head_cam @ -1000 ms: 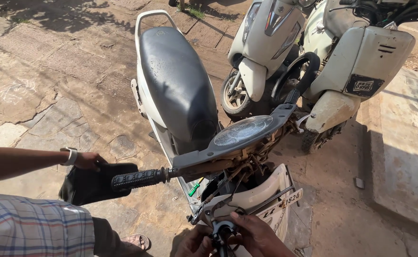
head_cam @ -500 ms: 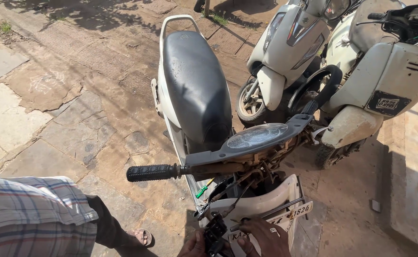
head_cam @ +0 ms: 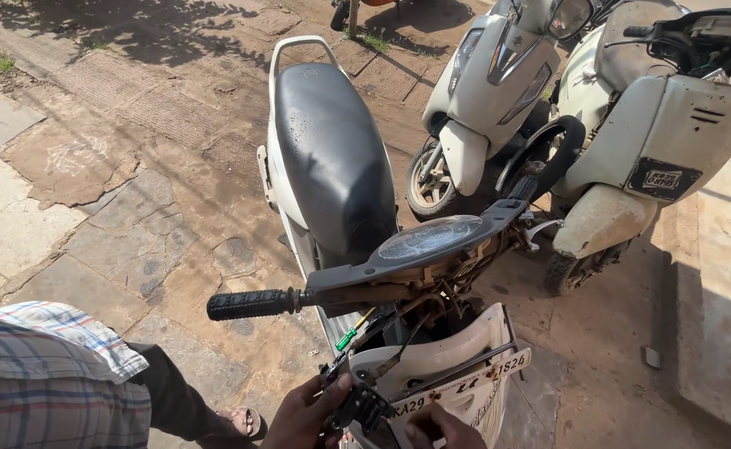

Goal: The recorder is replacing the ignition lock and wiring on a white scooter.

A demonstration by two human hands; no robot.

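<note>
Hands at a stripped scooter front

Left hand (head_cam: 306, 413) grips a black part (head_cam: 357, 409) by the white scooter (head_cam: 316, 166); right hand (head_cam: 440, 427) touches its front panel (head_cam: 457, 366); 2 scooters parked beyond.

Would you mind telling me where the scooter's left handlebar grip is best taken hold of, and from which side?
Wrap the fingers around the middle of the black ribbed handlebar grip, coming from its free outer end on the left. It lies almost level, clear of the wiring, and its ribs give purchase. Both hands are busy low at the front panel.

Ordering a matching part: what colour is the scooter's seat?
Black, seen in the head view: seat.
</note>
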